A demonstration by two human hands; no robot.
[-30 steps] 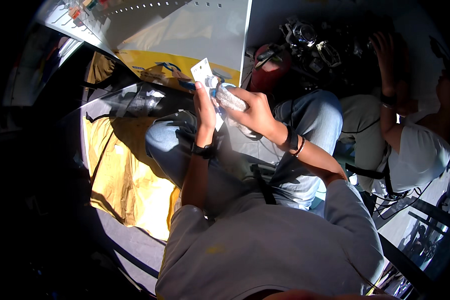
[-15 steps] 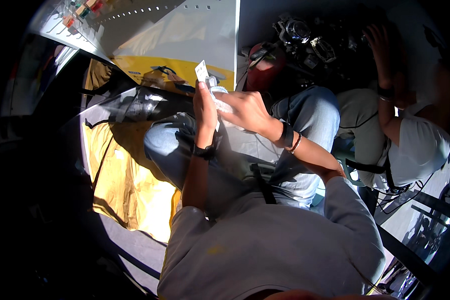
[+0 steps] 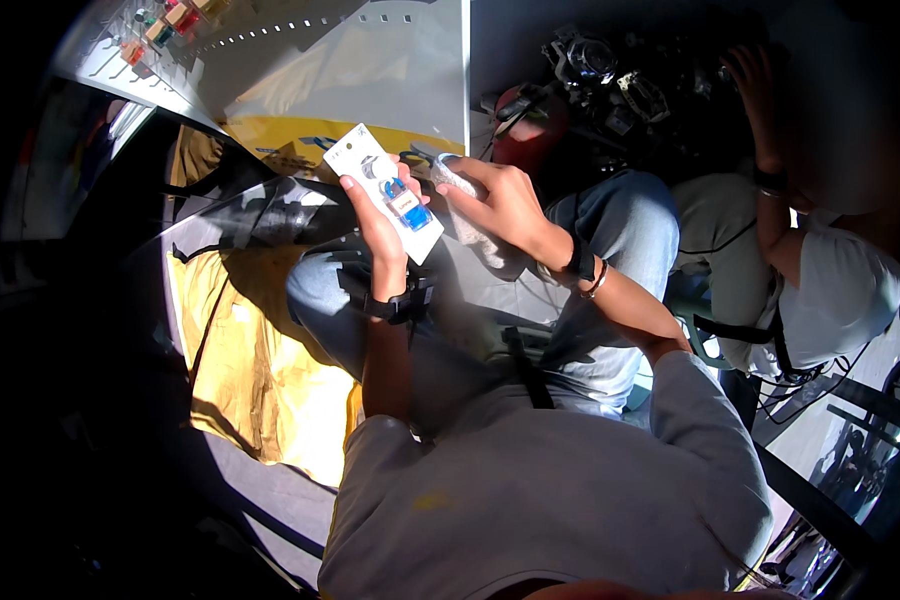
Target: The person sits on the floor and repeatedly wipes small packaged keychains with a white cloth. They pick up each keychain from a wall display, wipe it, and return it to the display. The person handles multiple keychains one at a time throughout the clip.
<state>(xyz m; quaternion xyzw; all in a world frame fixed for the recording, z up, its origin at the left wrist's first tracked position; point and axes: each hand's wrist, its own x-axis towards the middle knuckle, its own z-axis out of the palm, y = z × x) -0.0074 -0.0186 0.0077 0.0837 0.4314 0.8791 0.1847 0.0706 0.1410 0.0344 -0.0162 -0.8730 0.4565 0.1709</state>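
A white hanging card [image 3: 356, 152] is tilted in my left hand [image 3: 378, 232], its front facing up. The thumb lies along one edge and the fingers wrap behind to the other. Fixed to the card is a small blue bottle [image 3: 416, 216] with a light wood-coloured cap and a blue cord. Just right of the card, my right hand [image 3: 510, 208] pinches a crumpled pale grey cloth [image 3: 478, 242], which hangs below the fingers. Cloth and card are apart. Both hands are above my lap.
A grey and yellow display panel [image 3: 360, 75] stands ahead, with similar small bottles [image 3: 180, 18] on hooks at its upper left. Yellow fabric [image 3: 270, 370] lies at left. Dark and metallic items [image 3: 590, 60] and a red object [image 3: 535, 140] are at upper right, near another person's hand [image 3: 755, 85].
My left hand has turned the card from nearly edge-on to face up, bringing the blue bottle into view. The cloth in my right hand has come away from the card toward the right.
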